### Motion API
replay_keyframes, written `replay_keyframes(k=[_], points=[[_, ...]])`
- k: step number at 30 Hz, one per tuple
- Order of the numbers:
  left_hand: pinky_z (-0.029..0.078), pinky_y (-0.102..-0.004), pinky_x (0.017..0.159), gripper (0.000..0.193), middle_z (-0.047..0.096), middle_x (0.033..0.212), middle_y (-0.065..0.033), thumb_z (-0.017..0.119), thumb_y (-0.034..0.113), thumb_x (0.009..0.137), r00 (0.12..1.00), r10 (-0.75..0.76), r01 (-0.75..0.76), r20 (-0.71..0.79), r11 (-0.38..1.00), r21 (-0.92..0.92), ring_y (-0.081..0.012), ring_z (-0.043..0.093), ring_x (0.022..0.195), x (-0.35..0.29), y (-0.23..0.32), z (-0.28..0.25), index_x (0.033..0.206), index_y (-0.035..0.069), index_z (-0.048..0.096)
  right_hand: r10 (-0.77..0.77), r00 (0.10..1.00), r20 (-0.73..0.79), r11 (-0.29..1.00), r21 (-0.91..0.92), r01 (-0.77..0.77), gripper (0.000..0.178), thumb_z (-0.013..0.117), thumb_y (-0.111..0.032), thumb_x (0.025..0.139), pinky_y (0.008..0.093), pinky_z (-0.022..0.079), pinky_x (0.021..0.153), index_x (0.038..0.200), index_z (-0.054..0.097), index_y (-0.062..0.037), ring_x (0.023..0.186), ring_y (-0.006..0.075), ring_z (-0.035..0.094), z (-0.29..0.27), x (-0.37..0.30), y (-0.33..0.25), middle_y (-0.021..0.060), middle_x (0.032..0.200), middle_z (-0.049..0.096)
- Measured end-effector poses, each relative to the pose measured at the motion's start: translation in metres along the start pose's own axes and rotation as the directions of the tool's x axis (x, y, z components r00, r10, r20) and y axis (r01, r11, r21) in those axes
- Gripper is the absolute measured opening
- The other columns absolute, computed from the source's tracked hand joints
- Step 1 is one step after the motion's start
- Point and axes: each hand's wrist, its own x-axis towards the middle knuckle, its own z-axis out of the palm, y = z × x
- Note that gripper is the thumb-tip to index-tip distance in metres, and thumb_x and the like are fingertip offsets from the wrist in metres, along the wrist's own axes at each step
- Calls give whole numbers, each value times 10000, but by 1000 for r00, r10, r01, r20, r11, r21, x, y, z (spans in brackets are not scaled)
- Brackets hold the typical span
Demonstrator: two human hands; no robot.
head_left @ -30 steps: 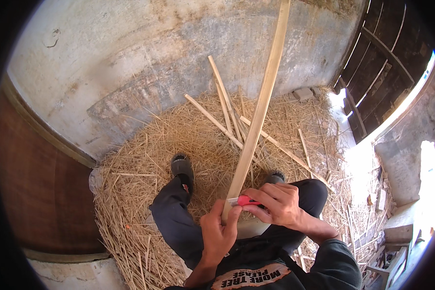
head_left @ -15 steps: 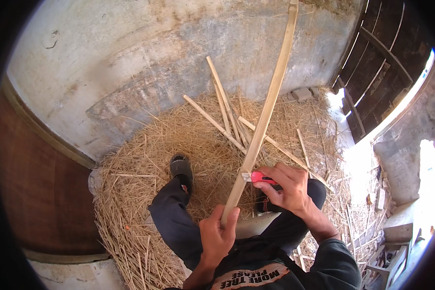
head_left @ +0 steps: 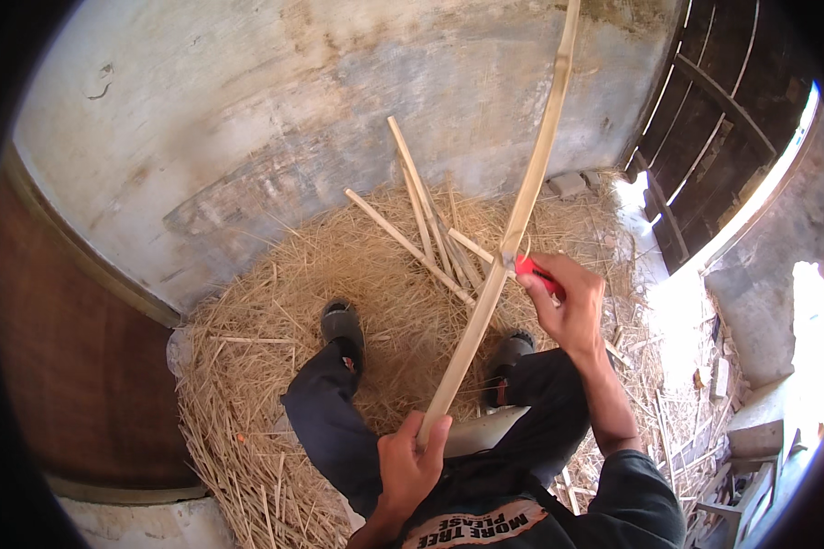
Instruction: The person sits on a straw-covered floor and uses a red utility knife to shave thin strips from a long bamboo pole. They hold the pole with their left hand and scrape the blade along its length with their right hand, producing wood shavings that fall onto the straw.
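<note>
A long pale bamboo strip (head_left: pixel 534 178) slants from my lap up past the top edge of the view. My left hand (head_left: pixel 412 459) grips its near end, thumb on top. In my right hand (head_left: pixel 569 297) is a red utility knife (head_left: pixel 537 274), closed in the fingers. Its blade rests against the strip's right side, about midway along, where a thin curled shaving (head_left: pixel 525 245) stands up from the edge. Below the strip, several more bamboo strips (head_left: pixel 410 242) lie fanned out against the wall.
Straw-like shavings (head_left: pixel 247 366) cover the floor around my shoes (head_left: pixel 342 325). A stained plaster wall (head_left: pixel 275 137) rises ahead, with a brown panel (head_left: pixel 82 366) at left. Dark wooden boards (head_left: pixel 705 119) stand at right, near bricks (head_left: pixel 568 184) and a wooden frame (head_left: pixel 737 494).
My right hand has pushed the knife away from me along the strip, raising a curl. The strip's far end has swung slightly right. My left hand keeps its grip in nearly the same place.
</note>
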Motion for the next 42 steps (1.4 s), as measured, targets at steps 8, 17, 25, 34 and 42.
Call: replay_keyframes(k=[8,17,25,34,42], points=[[323,-285,485,326,491,594,8,745,223,1063,996,-84,84,-4,996,-38,-14,409,588,-15,-10,-5,876,-34,673,-47,999,16,999,-8,47,278,859,-265,939,345,606,677,1093,824,-36,752,270,783,5,13,27,140,978,815],[364,-299,491,339,508,572,-14,741,262,1058,990,-140,140,29,990,0,-26,452,571,-34,-22,-13,896,-34,702,149,988,-41,981,-120,-153,297,800,-336,1005,343,572,626,1166,844,-91,706,206,756,5,49,72,139,929,812],[416,-322,506,366,546,591,-55,744,302,1063,959,-250,250,134,968,15,-98,543,576,-61,-39,-24,912,-29,706,229,968,-104,927,-278,-249,371,714,-421,1058,372,535,650,1153,822,-79,656,208,685,-19,87,153,111,778,743],[338,-314,511,398,481,606,15,679,307,1105,932,-258,310,254,932,-191,-57,432,576,-44,-83,-21,879,-20,671,510,791,339,599,519,-609,543,594,-501,1104,242,258,490,1390,678,-47,561,32,329,1,58,118,-44,784,552],[397,-256,614,288,586,764,17,549,237,1154,860,-178,303,479,933,-196,-59,505,668,-21,-84,-23,1022,11,669,386,830,402,506,660,-555,454,662,-353,1111,239,272,443,1400,665,-3,493,13,340,10,49,69,83,998,774]])
